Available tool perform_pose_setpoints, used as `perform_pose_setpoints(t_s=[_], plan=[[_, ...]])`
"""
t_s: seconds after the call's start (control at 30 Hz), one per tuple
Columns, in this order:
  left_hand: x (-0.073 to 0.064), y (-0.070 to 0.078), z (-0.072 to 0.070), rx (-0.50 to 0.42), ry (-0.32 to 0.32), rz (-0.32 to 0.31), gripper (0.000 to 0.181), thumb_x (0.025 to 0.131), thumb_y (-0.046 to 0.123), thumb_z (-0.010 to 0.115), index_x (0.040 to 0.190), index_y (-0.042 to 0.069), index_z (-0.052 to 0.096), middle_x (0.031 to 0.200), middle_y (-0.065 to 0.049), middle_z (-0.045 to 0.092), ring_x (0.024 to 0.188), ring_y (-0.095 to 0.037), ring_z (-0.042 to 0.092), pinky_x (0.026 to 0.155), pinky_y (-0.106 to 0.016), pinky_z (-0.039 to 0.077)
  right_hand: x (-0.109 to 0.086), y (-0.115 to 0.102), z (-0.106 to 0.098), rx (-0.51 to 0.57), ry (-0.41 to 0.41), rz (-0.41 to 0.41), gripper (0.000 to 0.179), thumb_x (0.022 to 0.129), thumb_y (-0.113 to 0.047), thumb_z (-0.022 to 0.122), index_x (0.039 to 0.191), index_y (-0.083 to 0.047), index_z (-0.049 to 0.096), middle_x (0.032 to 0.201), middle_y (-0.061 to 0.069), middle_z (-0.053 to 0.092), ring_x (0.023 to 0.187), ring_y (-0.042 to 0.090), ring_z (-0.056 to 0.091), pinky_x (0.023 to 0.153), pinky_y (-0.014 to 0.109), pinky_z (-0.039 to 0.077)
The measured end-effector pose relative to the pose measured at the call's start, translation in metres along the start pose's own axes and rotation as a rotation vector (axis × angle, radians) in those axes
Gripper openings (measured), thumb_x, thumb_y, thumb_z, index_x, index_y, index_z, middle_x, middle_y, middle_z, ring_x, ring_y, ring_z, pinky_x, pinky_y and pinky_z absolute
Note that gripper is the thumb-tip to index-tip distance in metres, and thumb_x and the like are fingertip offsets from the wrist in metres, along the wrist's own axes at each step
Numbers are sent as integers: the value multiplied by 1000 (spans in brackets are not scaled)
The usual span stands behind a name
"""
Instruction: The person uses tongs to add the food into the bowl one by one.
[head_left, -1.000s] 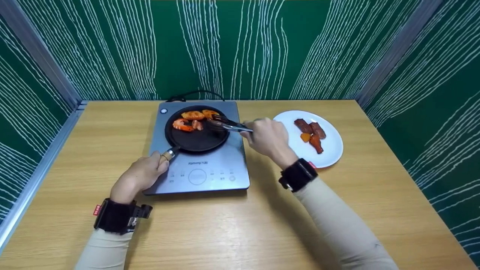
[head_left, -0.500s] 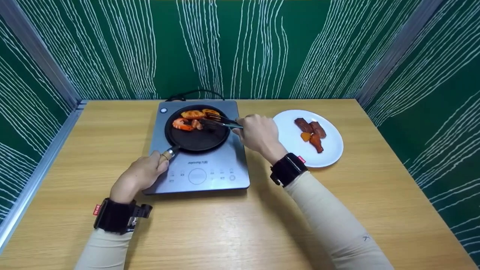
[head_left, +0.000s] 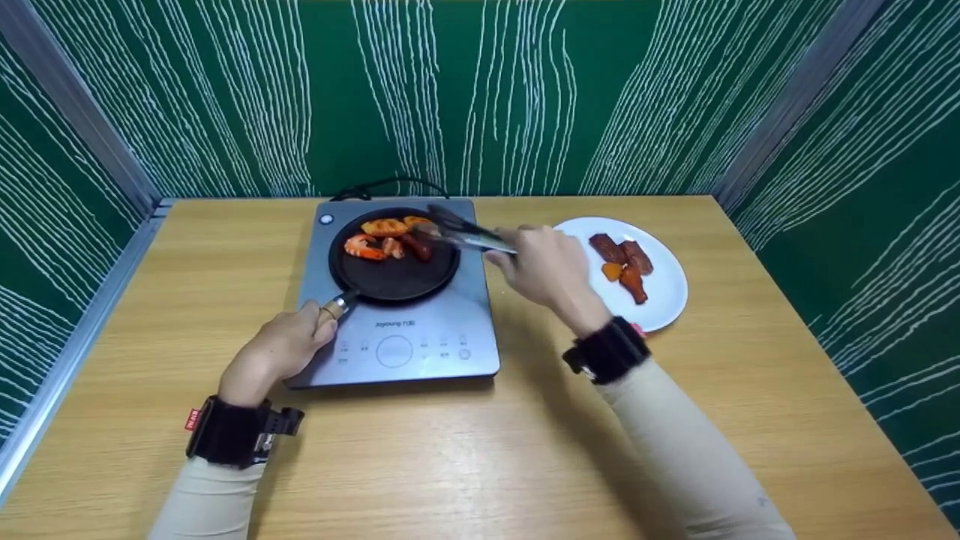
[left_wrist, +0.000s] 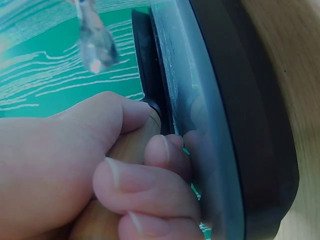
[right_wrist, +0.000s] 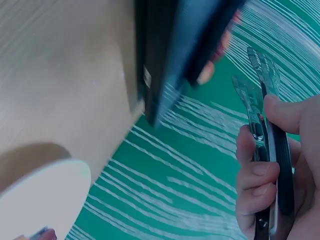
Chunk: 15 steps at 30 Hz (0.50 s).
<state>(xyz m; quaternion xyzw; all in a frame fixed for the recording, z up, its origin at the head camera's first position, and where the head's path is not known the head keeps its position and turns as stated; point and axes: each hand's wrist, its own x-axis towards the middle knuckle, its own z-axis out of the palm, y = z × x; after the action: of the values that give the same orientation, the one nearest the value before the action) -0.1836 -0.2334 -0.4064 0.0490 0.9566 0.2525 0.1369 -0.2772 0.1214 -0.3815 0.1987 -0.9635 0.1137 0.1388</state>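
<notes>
My left hand [head_left: 289, 341] grips the wooden handle [left_wrist: 132, 142] of a black frying pan [head_left: 394, 281], which sits on a silver induction cooker [head_left: 442, 322]. In my right hand [head_left: 544, 266] I hold metal tongs [right_wrist: 272, 135], their tips slightly apart with nothing between them in the right wrist view. In the head view the tongs are blurred over the pan's right rim. Inside the pan lie a shrimp [head_left: 363, 247], a small pinkish piece [head_left: 392, 247], a dark reddish-brown piece [head_left: 418, 246] and ridged orange pieces [head_left: 384, 227], one partly behind the tongs.
To the right, a white plate [head_left: 664, 300] bears two dark brown meat pieces [head_left: 606, 249], an orange chunk [head_left: 611, 271] and a small drumstick [head_left: 634, 285]. A black cable [head_left: 397, 180] runs behind the cooker. Green walls with white lines [head_left: 510, 90] enclose the wooden table [head_left: 420, 465].
My right hand first moves left with the tongs over the pan, then draws back right and lifts them. The dark reddish-brown piece shows in the pan. My left hand stays on the handle.
</notes>
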Motion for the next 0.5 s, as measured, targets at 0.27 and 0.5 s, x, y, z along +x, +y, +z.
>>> perform_pose_setpoints(t_s=[0.27, 0.5], plan=[[0, 2, 1, -13, 7, -2, 25, 112, 26, 44, 104, 3, 48, 85, -13, 45, 79, -30, 52, 66, -38, 42, -44, 67, -32, 83, 97, 127, 25, 101, -41, 72, 117, -23, 78, 80, 1, 63, 64, 23, 53, 53, 39, 35], [0, -1, 1, -15, -1, 1, 24, 112, 26, 44, 103, 4, 47, 84, -11, 45, 76, -28, 50, 65, -38, 40, -84, 126, -40, 94, 46, 358, 42, 101, -48, 69, 125, -15, 77, 92, 13, 69, 72, 30, 55, 56, 39, 34]])
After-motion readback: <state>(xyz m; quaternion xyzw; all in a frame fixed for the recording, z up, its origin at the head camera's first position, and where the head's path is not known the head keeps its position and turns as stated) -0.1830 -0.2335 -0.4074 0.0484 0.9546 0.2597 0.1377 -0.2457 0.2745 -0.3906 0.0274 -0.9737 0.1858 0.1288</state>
